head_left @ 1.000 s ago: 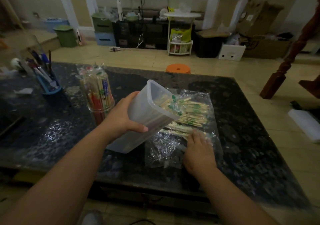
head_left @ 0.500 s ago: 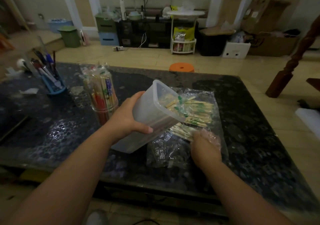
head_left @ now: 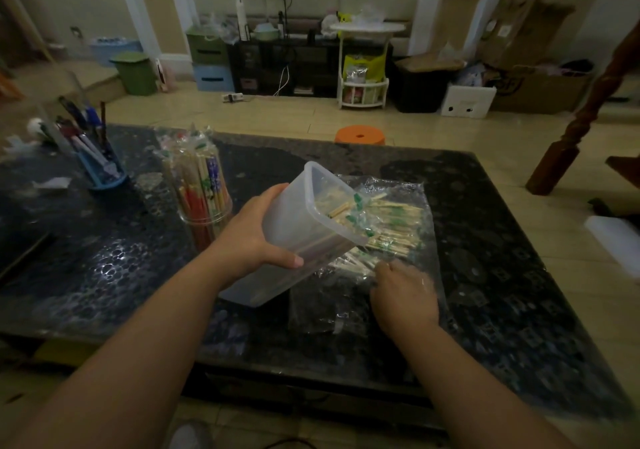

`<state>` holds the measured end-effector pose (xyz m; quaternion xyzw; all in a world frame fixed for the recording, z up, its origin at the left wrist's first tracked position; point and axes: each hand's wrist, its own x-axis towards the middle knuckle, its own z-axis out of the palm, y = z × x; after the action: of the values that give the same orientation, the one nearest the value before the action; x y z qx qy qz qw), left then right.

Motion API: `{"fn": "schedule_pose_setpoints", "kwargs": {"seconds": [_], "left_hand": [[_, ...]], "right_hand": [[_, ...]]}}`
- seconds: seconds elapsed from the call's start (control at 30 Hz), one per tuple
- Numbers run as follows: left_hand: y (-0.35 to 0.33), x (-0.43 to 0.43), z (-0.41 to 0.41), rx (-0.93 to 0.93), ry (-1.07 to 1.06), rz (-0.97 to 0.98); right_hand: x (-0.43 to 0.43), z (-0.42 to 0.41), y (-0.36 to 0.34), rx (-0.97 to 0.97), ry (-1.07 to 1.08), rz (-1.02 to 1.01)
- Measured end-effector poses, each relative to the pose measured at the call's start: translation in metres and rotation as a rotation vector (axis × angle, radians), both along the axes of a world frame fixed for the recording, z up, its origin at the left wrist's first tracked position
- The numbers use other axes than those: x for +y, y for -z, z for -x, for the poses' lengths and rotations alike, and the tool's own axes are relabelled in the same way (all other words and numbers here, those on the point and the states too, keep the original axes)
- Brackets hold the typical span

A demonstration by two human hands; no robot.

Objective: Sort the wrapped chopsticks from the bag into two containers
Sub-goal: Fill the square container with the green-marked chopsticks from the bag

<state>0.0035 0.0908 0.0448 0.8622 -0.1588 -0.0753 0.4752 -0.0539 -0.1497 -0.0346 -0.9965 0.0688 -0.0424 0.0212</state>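
Under my left hand (head_left: 258, 237), whose grip wraps the tilted translucent rectangular plastic container (head_left: 304, 237); my right hand (head_left: 403, 293) pinches the clear plastic bag (head_left: 391, 241) of green-tipped wrapped chopsticks (head_left: 388, 237). Risk: the tilted mouth spills chopsticks onto the dark tabletop (head_left: 485, 241).

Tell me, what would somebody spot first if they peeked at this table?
Probably the left hand tipping a frosted plastic container, mid-table, with green-tipped wrapped chopsticks sticking out. Just right, the right hand reaches into a clear bag holding more. Behind, left, a round clear cup stands stuffed with colourful ones.
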Motion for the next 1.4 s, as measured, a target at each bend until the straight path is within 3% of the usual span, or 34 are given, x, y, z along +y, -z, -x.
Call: {"fn": "schedule_pose_setpoints", "kwargs": {"seconds": [0.17,0.3,0.4,0.5,0.8,1.0,1.13,1.3,1.4], "left_hand": [[0.002,0.001,-0.002,-0.006,0.005,0.005],[0.002,0.001,-0.002,-0.007,0.024,0.011],[0.002,0.002,-0.001,-0.007,0.016,0.006],[0.002,0.004,-0.001,-0.012,0.013,0.011],[0.004,0.006,-0.003,-0.032,-0.016,0.03],[0.004,0.007,-0.005,-0.048,-0.009,0.038],[0.004,0.007,-0.004,-0.009,-0.003,0.125],[0.005,0.008,-0.004,-0.005,-0.01,0.067],[0.004,0.009,-0.003,0.001,-0.013,0.028]], "right_hand": [[0.007,0.006,-0.021,0.054,0.009,-0.028],[0.011,0.011,-0.039,0.215,-0.089,-0.024],[0.014,0.014,-0.058,0.372,-0.156,0.07],[0.018,0.019,-0.076,0.393,-0.215,0.133],[0.018,0.028,-0.118,0.188,-0.399,0.192],[0.013,0.025,-0.118,-0.309,-0.593,0.173],[0.007,0.022,-0.111,-0.582,-0.417,0.14],[0.005,0.017,-0.108,-0.668,-0.267,-0.078],[0.003,0.013,-0.113,-0.49,-0.094,-0.933]]}}
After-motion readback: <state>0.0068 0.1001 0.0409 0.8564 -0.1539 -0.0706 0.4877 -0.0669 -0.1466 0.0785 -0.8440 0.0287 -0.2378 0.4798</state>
